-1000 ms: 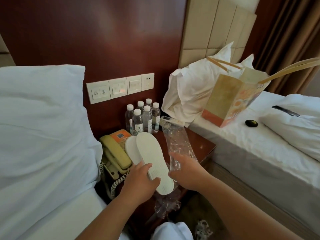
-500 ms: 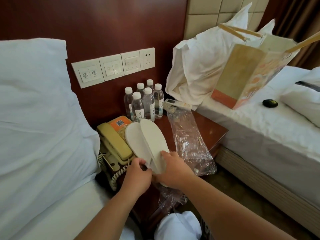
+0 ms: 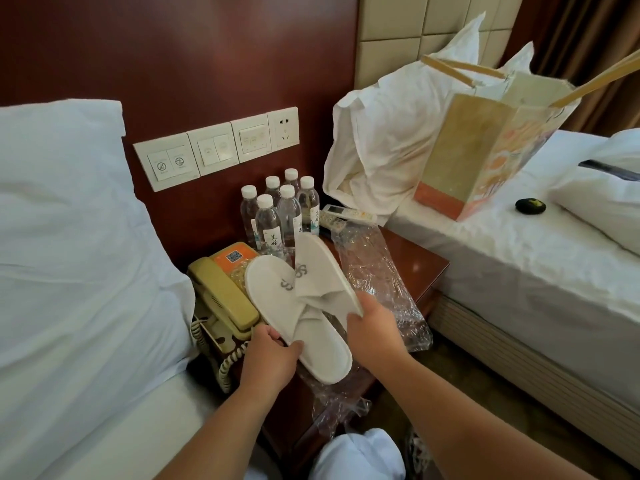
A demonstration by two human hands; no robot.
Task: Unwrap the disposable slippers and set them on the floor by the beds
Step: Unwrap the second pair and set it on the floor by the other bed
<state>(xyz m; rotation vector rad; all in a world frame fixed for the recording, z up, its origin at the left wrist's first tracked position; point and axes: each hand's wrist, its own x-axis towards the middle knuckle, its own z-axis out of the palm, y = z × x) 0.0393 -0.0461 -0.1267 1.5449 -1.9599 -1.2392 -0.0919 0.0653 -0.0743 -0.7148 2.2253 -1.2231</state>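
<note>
Two white disposable slippers with grey logos are held above the wooden nightstand [image 3: 420, 263], spread apart like an opened book. My left hand [image 3: 268, 358] grips the left slipper [image 3: 311, 334] near its middle, heel end toward me. My right hand [image 3: 372, 336] pinches the edge of the right slipper [image 3: 320, 271], which stands tilted on its side. Their crinkled clear plastic wrapper [image 3: 377, 282] lies empty on the nightstand to the right. A second piece of clear wrapper [image 3: 332, 403] hangs over the nightstand's front edge.
Several water bottles [image 3: 277, 216], a yellow telephone [image 3: 221, 299] and a remote [image 3: 341, 214] crowd the nightstand. White-sheeted beds flank it; the right bed [image 3: 519, 258] carries a paper bag [image 3: 485, 147] and a pillow. A strip of floor [image 3: 460, 386] shows between nightstand and right bed.
The wrapper has left my right hand and now lies on the nightstand. Both hands have pulled the stacked slippers apart and turned them so their logo tops show.
</note>
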